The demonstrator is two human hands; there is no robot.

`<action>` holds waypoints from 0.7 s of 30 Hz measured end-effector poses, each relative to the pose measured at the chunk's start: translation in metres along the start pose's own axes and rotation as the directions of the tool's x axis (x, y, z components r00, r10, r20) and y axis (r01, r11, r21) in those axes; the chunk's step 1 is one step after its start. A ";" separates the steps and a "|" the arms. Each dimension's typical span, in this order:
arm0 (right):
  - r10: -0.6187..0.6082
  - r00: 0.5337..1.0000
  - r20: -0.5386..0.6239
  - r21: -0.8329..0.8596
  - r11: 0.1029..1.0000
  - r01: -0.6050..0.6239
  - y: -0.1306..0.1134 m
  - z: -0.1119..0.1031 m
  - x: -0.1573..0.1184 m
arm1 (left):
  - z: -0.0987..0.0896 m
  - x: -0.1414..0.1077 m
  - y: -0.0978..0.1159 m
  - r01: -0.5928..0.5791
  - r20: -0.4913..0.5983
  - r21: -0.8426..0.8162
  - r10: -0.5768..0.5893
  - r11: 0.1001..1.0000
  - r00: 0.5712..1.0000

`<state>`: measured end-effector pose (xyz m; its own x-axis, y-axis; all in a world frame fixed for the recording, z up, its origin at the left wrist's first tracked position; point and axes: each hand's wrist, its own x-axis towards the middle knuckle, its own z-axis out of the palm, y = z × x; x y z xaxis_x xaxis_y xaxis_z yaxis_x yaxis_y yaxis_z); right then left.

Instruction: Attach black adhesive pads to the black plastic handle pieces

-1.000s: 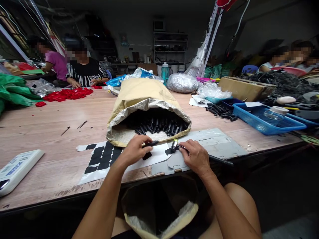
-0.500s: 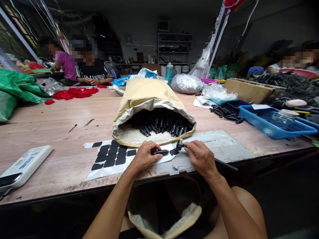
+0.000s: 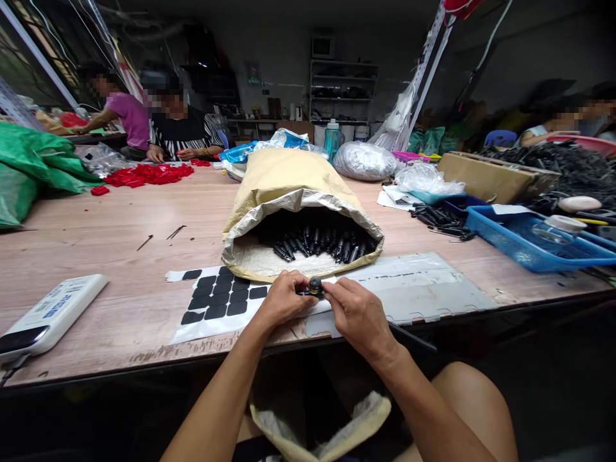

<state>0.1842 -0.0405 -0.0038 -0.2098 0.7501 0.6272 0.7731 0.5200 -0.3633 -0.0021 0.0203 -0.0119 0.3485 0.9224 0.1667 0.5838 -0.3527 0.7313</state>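
Observation:
My left hand [image 3: 285,296] is closed on a short black tube, now mostly hidden behind fingers and tool. In my right hand [image 3: 359,314] is a small hammer [image 3: 315,286] with a rounded black head; its dark handle [image 3: 414,337] juts out below the palm. The head touches or nearly touches the tube between my fingertips; which one, I cannot tell. To the left lies a white sheet [image 3: 192,333] bearing rows of black rounded-square pieces [image 3: 215,299]. Just beyond my hands, a tan sack [image 3: 289,173] lies open toward me, with many black tubes [image 3: 315,242] inside.
A grey board [image 3: 433,289] lies at the front right, a white power bank [image 3: 58,314] at the left. Blue basket [image 3: 529,247], cardboard box [image 3: 495,176] and black parts fill the right. Red pieces [image 3: 149,174] lie far left near co-workers. Another open sack [image 3: 283,436] is at my lap.
My right hand has moved left with the hammer, bringing its head up to the tube at my left fingertips. The view has shifted slightly.

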 end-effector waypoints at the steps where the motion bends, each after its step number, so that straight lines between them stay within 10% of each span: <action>1: 0.006 1.000 0.030 -0.019 1.000 -0.005 0.000 0.000 0.000 | 0.000 0.000 0.000 -0.007 0.003 0.005 0.007 1.000 1.000; 21: 0.185 0.981 -0.055 -0.108 0.976 -0.190 0.048 -0.019 0.000 | -0.002 -0.002 0.005 0.051 -0.011 0.007 -0.051 0.999 0.999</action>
<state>0.2329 -0.0236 -0.0081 -0.0297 0.8097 0.5861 0.8590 0.3205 -0.3993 -0.0018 0.0167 -0.0072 0.3105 0.9407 0.1365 0.6061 -0.3065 0.7339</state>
